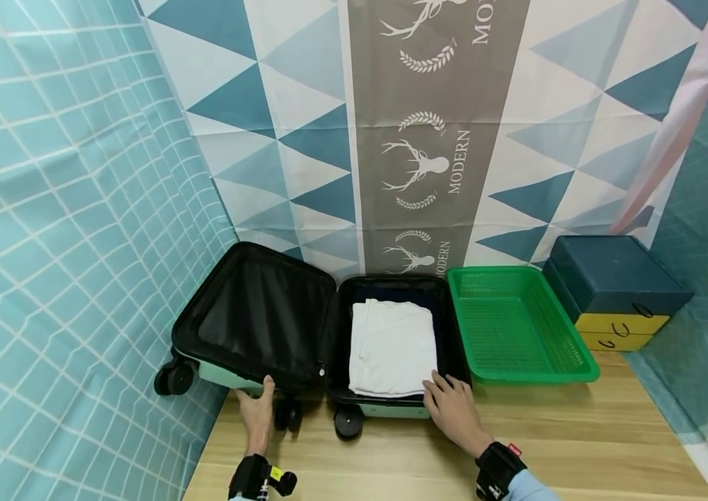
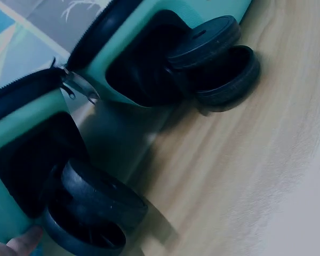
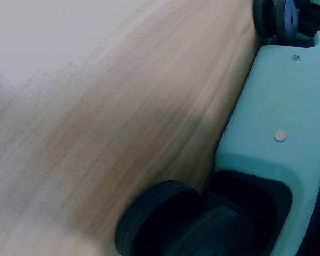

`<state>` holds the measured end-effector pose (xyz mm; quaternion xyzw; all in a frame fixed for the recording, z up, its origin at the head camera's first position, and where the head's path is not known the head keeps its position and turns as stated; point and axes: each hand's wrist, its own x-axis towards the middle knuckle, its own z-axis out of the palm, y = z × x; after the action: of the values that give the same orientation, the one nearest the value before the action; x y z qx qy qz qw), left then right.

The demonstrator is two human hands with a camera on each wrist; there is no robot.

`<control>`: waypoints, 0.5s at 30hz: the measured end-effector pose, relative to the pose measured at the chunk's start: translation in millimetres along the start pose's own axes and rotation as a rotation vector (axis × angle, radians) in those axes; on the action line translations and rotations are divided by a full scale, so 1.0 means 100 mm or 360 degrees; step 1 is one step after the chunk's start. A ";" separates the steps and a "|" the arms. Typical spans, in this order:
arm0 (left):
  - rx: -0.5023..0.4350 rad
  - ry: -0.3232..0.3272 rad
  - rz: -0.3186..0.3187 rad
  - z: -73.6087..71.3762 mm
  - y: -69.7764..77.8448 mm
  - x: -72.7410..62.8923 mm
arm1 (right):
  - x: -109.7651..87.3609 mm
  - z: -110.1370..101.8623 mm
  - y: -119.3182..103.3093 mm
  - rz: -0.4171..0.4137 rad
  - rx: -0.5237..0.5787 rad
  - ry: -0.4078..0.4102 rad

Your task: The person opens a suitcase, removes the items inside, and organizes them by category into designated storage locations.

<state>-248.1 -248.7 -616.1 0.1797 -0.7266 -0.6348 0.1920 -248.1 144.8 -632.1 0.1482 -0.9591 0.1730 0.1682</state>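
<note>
An open suitcase with a mint-green shell lies on the wooden table. Its lined lid half is to the left, tilted up. In the other half lies a folded white cloth. My left hand grips the lid's near edge, thumb up at the rim; its other fingers are mostly hidden. A fingertip touches the green shell beside a black wheel in the left wrist view. My right hand rests on the near rim, fingertips by the cloth's lower right corner. The right wrist view shows the green shell and wheels.
A green plastic basket stands against the suitcase's right side. Farther right are stacked boxes, dark blue above and yellow-fronted below. Patterned sheets hang behind and a tiled-print sheet hangs at left, close to the lid.
</note>
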 end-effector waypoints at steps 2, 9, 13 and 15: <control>-0.0039 -0.0012 -0.0065 -0.01 -0.06 0.01 | -0.01 0.01 0.01 -0.0001 -0.0007 0.0001; 0.0032 -0.0048 -0.0239 -0.02 -0.19 -0.07 | -0.03 0.03 0.00 -0.0024 -0.0012 0.0025; 0.0142 -0.0101 -0.0303 -0.02 -0.21 -0.06 | -0.03 0.05 0.02 -0.0024 -0.0047 0.0049; 0.0240 -0.0132 -0.0355 -0.02 -0.22 -0.04 | -0.02 0.06 0.03 -0.0024 -0.0060 0.0059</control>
<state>-243.3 -251.5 -637.4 0.2467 -0.7550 -0.6027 0.0760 -248.7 146.0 -639.4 0.1489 -0.9578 0.1563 0.1900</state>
